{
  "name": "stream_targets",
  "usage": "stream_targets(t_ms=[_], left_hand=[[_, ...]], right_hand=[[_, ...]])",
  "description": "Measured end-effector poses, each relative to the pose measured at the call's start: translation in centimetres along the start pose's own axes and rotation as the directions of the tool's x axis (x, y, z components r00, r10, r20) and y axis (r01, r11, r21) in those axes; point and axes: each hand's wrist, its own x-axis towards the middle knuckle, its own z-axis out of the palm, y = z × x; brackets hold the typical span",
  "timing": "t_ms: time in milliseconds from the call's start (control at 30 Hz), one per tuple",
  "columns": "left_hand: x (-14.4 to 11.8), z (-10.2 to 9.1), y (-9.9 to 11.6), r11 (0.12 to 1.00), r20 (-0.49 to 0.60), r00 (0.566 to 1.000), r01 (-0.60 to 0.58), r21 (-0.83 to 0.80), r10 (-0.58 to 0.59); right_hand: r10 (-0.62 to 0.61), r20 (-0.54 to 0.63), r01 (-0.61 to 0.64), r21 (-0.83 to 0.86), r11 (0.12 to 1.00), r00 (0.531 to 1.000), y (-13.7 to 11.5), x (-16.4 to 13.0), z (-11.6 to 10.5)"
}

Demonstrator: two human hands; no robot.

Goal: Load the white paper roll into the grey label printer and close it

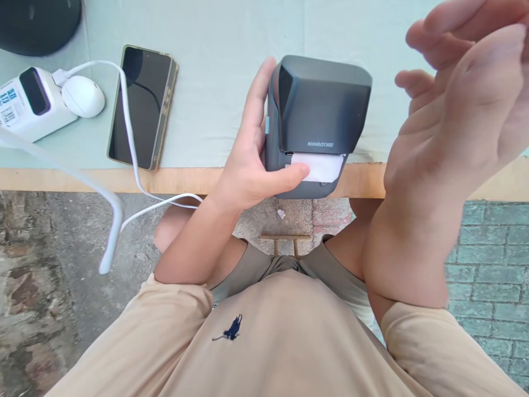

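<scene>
Unit pos.: the dark grey label printer [324,110] is at the near edge of the surface [215,110], directly fwd of the wearer's torso; in this view its near end overhangs the edge strip [185,179]. Base on surface or lifted: cannot tell, underside hidden.

Key relation: the printer lies btwn the two hands. L hand [248,160] is nearer, in contact on the unit's L flank. R hand [450,110] is apart, to the R of the unit and raised toward the camera.

L hand state: grasping the printer. Fingers run along the L side, one tip near the far L corner; thumb [285,179] crosses the near face w/ its tip on the white paper [324,168] at the outlet. R hand state: released, fingers loosely bent, no obj. visible in it.

Orientation: long axis approx. fwd-aft, far end canted slightly R. Lid side up; outlet w/ paper points toward the wearer. Lid logo reads upright from the wearer's side.

Adj. items: phone [142,105] lies flat, L of the L hand, w/ a white cable [125,99] across it.
</scene>
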Motion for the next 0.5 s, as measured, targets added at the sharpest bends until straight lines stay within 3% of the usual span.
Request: stream_targets(t_ms=[33, 133, 167, 233, 300, 400, 500], left_hand=[[0.0, 0.0, 0.1, 1.000, 0.000, 1.000, -0.005, -0.005, 0.005], [-0.3, 0.3, 1.0, 0.999, 0.016, 0.999, -0.036, 0.004, 0.036], [-0.5, 0.5, 1.5, 0.999, 0.025, 0.999, -0.040, 0.020, 0.040], [-0.7, 0.9, 2.3, 0.998, 0.009, 1.000, 0.028, 0.057, -0.028], [-0.8, 1.3, 2.8, 1.000, 0.006, 1.000, -0.001, -0.014, 0.001], [-0.7, 1.9, 2.4, 0.987, -0.080, 0.997, -0.023, -0.158, 0.010], [-0.5, 2.1, 1.7, 0.979, -0.112, 0.993, -0.045, -0.201, 0.023]], right_hand=[[-0.020, -0.128, 0.023, 0.026, 0.999, 0.992, -0.3, -0.3, 0.7], [-0.059, 0.158, 0.064, -0.026, 0.998, 0.986, -0.6, -1.1, 1.9], [-0.042, 0.272, 0.057, -0.046, 0.997, 0.961, -0.6, -1.2, 2.0], [-0.005, 0.388, 0.030, -0.058, 0.998, 0.922, -0.4, -1.3, 1.9], [-0.017, 0.435, 0.040, -0.044, 0.998, 0.900, -0.1, -1.2, 1.7], [-0.047, 0.437, 0.075, -0.047, 0.996, 0.898, -0.1, -1.2, 1.7], [-0.035, 0.444, 0.073, -0.068, 0.995, 0.895, -0.3, -1.2, 1.8]])
